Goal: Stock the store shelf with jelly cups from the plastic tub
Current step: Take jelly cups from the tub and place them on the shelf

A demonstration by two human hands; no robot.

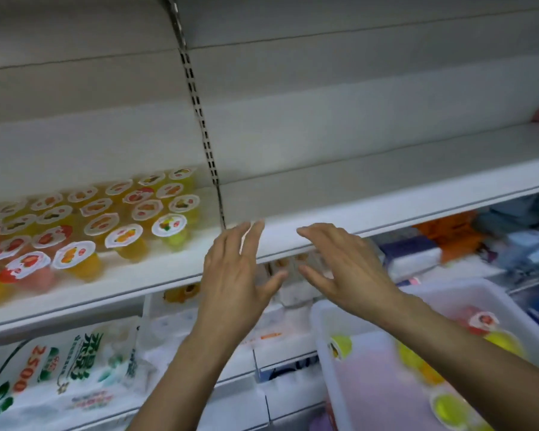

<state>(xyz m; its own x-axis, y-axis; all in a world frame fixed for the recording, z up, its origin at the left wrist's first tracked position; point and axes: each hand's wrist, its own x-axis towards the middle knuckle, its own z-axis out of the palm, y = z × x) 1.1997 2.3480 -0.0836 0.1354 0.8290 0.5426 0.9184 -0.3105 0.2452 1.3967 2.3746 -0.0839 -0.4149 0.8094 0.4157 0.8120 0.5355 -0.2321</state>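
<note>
**Jelly cups lining the shelf, both hands empty**

Jelly cups (pixel 84 225) are standing upright in rows on the left part of the white shelf (pixel 386 209), reaching up to its front edge. More jelly cups are lying loose in the plastic tub (pixel 319 334) below the shelf at the lower right. The left hand (pixel 234 275) and right hand (pixel 343 272) are hovering side by side in front of the shelf's front edge, near each other but apart, fingers spread and straight, holding nothing. Printed bags (pixel 59 368) are lying on the lower shelf, beneath the rows of cups
</note>
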